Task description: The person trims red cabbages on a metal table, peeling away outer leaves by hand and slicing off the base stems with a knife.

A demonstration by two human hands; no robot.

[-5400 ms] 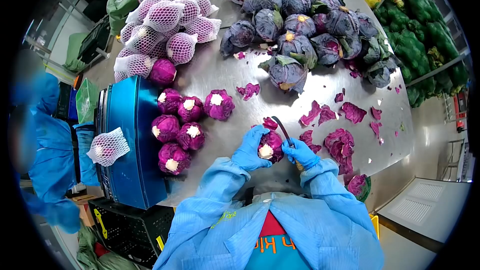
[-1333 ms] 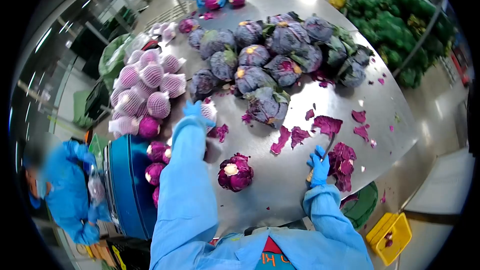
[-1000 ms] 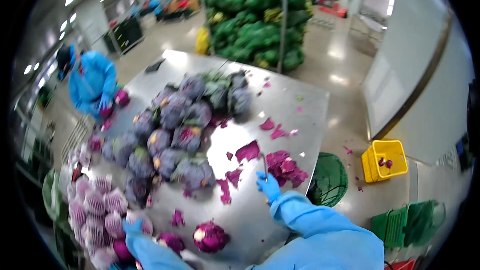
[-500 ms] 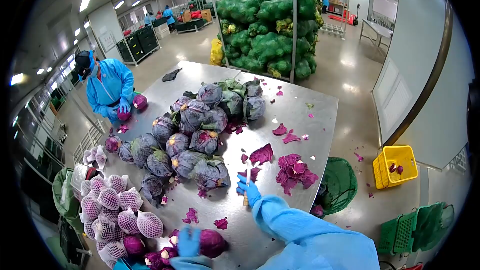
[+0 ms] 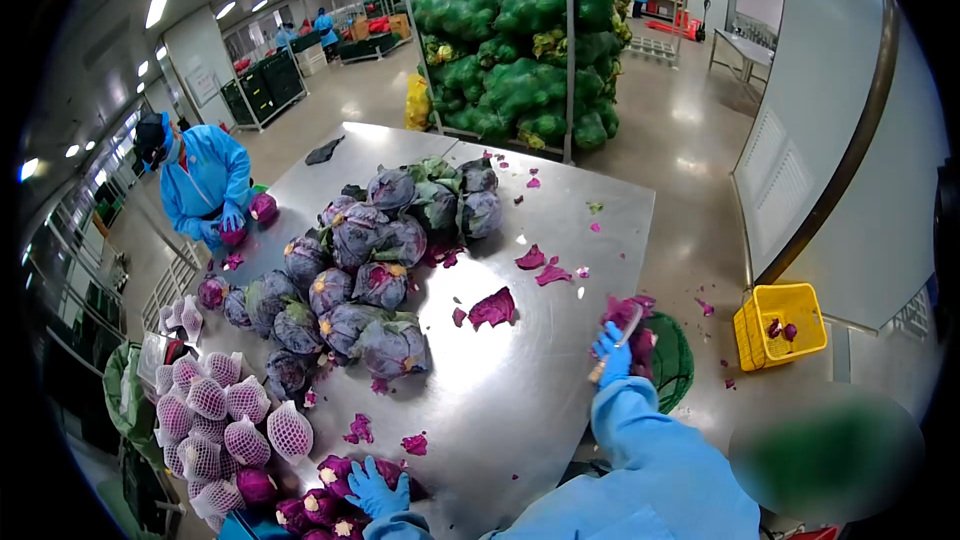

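Observation:
My right hand (image 5: 614,352) is closed on a knife (image 5: 630,326) at the right edge of the table. Purple cabbage leaves (image 5: 640,342), partly blurred, lie just beyond that hand, against it and over a green mesh bag (image 5: 675,365). My left hand (image 5: 376,490) rests with spread fingers on a peeled red cabbage (image 5: 408,481) at the near edge, partly hidden by the hand. More trimmed red cabbages (image 5: 320,506) sit to its left. Unpeeled red cabbages (image 5: 360,235) with grey-purple outer leaves are heaped mid-table.
Net-wrapped cabbages (image 5: 207,398) pile up at the left of the metal table (image 5: 500,390). Loose leaves (image 5: 492,309) are scattered on it. A co-worker (image 5: 205,180) handles a cabbage at the far left. A yellow crate (image 5: 780,328) stands on the floor; green sacks (image 5: 510,60) are stacked behind.
My right hand has moved right with the knife, and the leaf pile has shifted to the table edge. My left hand's fingers now lie spread on the cabbage.

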